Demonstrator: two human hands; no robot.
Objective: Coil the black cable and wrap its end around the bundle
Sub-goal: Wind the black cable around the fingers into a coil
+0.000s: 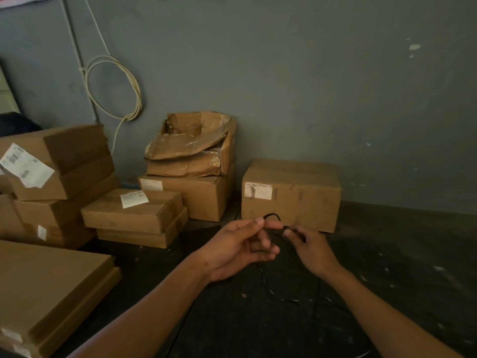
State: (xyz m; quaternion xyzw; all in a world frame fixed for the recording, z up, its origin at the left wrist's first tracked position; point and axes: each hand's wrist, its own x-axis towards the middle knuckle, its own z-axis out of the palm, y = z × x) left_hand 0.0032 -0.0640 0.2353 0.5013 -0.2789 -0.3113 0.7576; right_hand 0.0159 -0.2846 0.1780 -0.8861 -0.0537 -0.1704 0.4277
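Note:
A thin black cable [273, 216] arches in a small loop between my two hands, held above the dark floor. My left hand [238, 250] pinches it between thumb and forefinger, with the other fingers curled loosely. My right hand [311, 250] grips the cable just to the right of that pinch. From the hands the rest of the cable hangs down and trails loosely over the floor, hard to follow against the dark surface.
A closed cardboard box [290, 195] stands right behind my hands. Stacks of cardboard boxes [134, 210] fill the left side, one torn open [192, 143]. A flat box [49, 288] lies at near left. A white cable coil [114, 86] hangs on the grey wall.

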